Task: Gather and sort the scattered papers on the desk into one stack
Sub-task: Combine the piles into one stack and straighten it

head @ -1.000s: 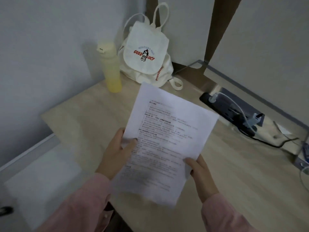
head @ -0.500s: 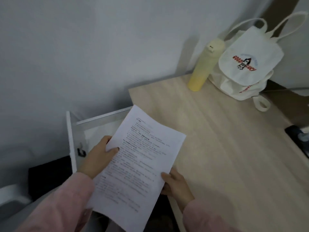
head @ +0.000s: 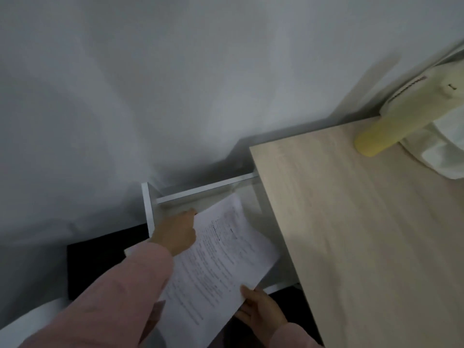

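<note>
A stack of white printed papers (head: 218, 257) hangs over an open white drawer (head: 200, 190) to the left of the wooden desk (head: 364, 234). My left hand (head: 175, 232) holds the stack's left edge, with fingers reaching toward the drawer's back. Lower down, my right hand (head: 261, 310) pinches the stack's near corner, thumb on top. Both sleeves are pink. What lies inside the drawer under the papers is hidden.
A yellow bottle (head: 401, 116) and a white cloth bag (head: 442, 151) stand at the desk's far right corner. A grey wall runs behind. A black object (head: 100, 257) sits on the floor left of the drawer.
Both hands carried the papers from above the desk leftward and down over the open drawer. The view swung left; the bag and bottle slid toward the right edge.
</note>
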Demonstrator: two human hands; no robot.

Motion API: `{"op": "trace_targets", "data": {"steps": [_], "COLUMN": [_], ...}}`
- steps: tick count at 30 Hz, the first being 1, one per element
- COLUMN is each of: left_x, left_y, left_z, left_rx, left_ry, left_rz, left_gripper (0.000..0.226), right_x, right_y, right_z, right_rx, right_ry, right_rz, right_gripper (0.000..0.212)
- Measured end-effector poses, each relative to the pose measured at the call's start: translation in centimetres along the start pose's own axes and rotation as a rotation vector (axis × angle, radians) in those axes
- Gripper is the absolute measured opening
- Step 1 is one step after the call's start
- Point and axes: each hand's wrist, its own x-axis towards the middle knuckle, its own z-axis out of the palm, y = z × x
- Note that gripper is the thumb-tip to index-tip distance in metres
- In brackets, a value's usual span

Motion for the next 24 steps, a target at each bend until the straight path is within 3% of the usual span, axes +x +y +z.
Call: {"op": "trace_targets", "data": {"steps": [4,7,10,14,17,20,24], "left_x": [3.0,3.9,3.8,3.7,4.1,4.8,5.6], "left_y": [1.2,1.2,0.5,-1.0,-1.9,-2.5,-2.8], "left_z": [1.0,2.7,4.7,7.4,8.6,9.3,9.1], "left_rx": [0.144,0.117,-0.071,-0.45,-0.765,-0.923,-1.11], "left_ry": [0.102,0.153,0.095,0.025,0.067,0.099,0.204], "left_rz": [0.076,0.099,0.051,-0.136,-0.303,-0.427,-0.517], "left_gripper": [0.039,0.048,0.054,0.065,0.071,0.072,0.065], "right_x": [1.8,3.4,5.3,7.4,9.1,9.5,9.3], "right_y": [-1.3,-1.9,-2.0,-2.1,-2.4,-2.4,-2.9], "right_z": [-0.9,-0.5,0.7,1.9,1.7,1.4,1.0], "right_rx": [0.159,0.219,0.272,0.327,0.363,0.313,0.204], "right_ry": [0.099,0.167,0.248,0.237,0.201,0.177,0.273], "right_rz": [-0.074,-0.111,-0.118,-0.129,-0.143,-0.127,-0.136], "right_gripper": [0.033,0.04,0.04,0.041,0.041,0.042,0.034]}}
